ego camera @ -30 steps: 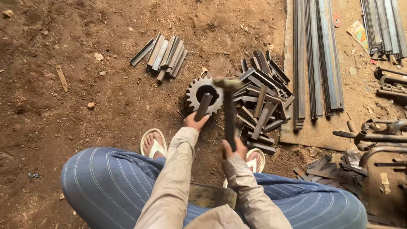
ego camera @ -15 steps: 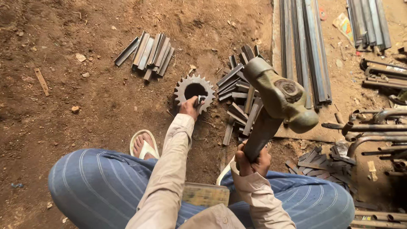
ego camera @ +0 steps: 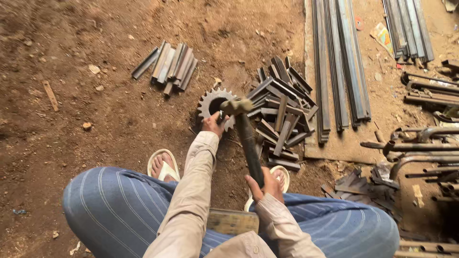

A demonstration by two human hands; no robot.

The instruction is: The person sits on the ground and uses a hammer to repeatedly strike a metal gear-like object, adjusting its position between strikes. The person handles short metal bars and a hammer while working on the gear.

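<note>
On the dirt floor, ahead of the person's sandalled feet, lies a toothed steel gear [ego camera: 213, 103], flat on the ground. The left hand [ego camera: 213, 124] sits at the gear's near edge, fingers pinched around a small metal piece held upright on the rim; the piece itself is mostly hidden by the fingers. The right hand [ego camera: 263, 185], nearer the body than the gear, is wrapped tight around the dark handle of a hammer [ego camera: 245, 131], whose head rests over the gear's right side, just above the left hand. Right of the gear, touching or nearly so, is a heap of short angle-iron offcuts [ego camera: 282, 114]. Beyond the gear to the left, well apart, lies a smaller bundle of cut bars [ego camera: 168, 66]. Long steel strips [ego camera: 340, 62] lie further right of the heap.
</note>
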